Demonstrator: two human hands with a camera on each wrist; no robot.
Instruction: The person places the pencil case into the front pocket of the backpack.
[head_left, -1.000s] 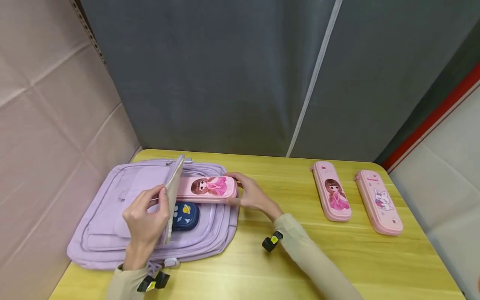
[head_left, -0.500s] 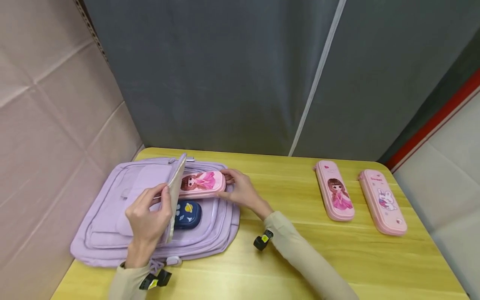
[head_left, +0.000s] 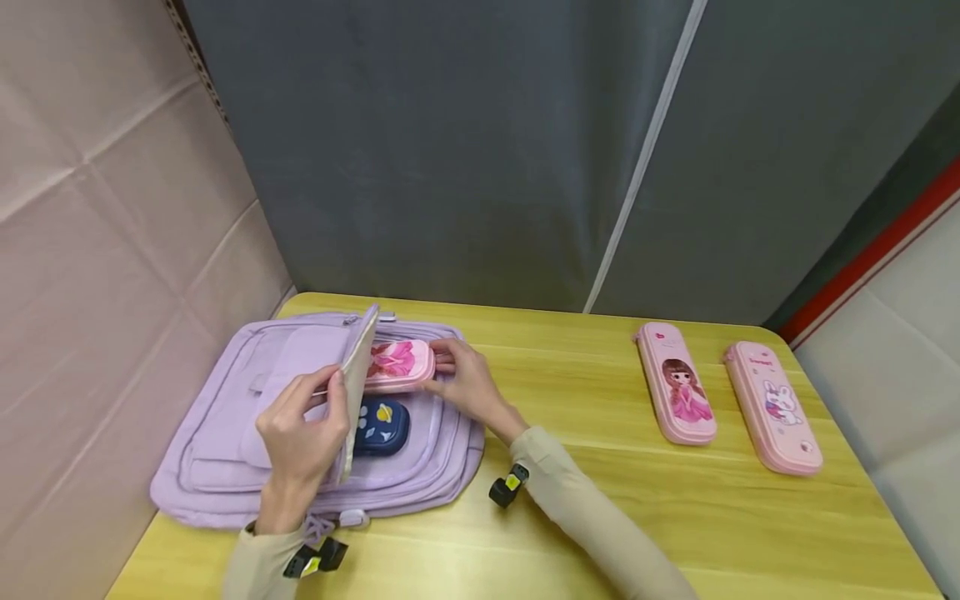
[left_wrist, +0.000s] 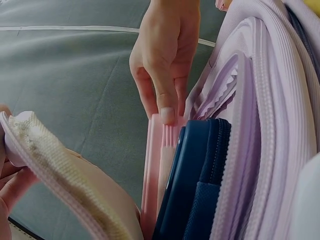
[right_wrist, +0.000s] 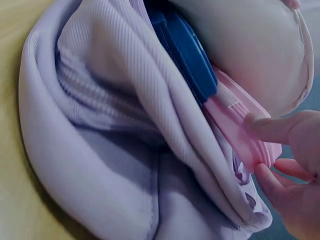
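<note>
A lilac backpack [head_left: 217, 450] lies flat on the left of the table. My left hand [head_left: 303, 421] pinches the edge of its front pocket flap [head_left: 360, 358] and holds it raised. With thumb and fingers my right hand [head_left: 467, 379] grips the outer end of a pink pencil case [head_left: 401, 363] with a doll print. The far end of this case is hidden behind the flap, inside the pocket. Beside it sits a navy pencil case [head_left: 384, 427] with planet pictures, partly in the pocket. In the right wrist view the pink case lies right against the navy one.
Two more pink pencil cases lie on the right of the yellow table [head_left: 570, 517]: one with a doll print [head_left: 678, 387], one with a rabbit print [head_left: 776, 412]. A dark grey curtain [head_left: 450, 167] stands behind; a pale covered wall [head_left: 112, 292] borders the left.
My right hand has moved left, sliding the pink pencil case deeper behind the flap, so less of its doll print shows. My left hand still holds the flap up.
</note>
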